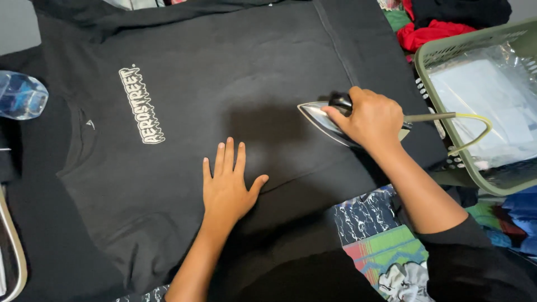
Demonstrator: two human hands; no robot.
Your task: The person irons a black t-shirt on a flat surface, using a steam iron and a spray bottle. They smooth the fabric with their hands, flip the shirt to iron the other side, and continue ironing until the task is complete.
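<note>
A black T-shirt (224, 72) with a white printed logo lies spread flat in front of me, its collar toward the left. My left hand (228, 184) presses flat on the shirt's lower part, fingers apart, holding nothing. My right hand (369, 118) grips the black handle of an electric iron (318, 116), whose metal soleplate is tilted up off the fabric, tip pointing left. A yellow-grey cord (467, 120) runs from the iron's back toward the right.
A green plastic basket (442, 50) holding clear plastic-wrapped items stands at the right. Red and dark clothes (433, 31) pile up behind it. A clear plastic water bottle (19, 96) lies at the left edge. A colourful patterned cloth (386, 246) shows under the shirt.
</note>
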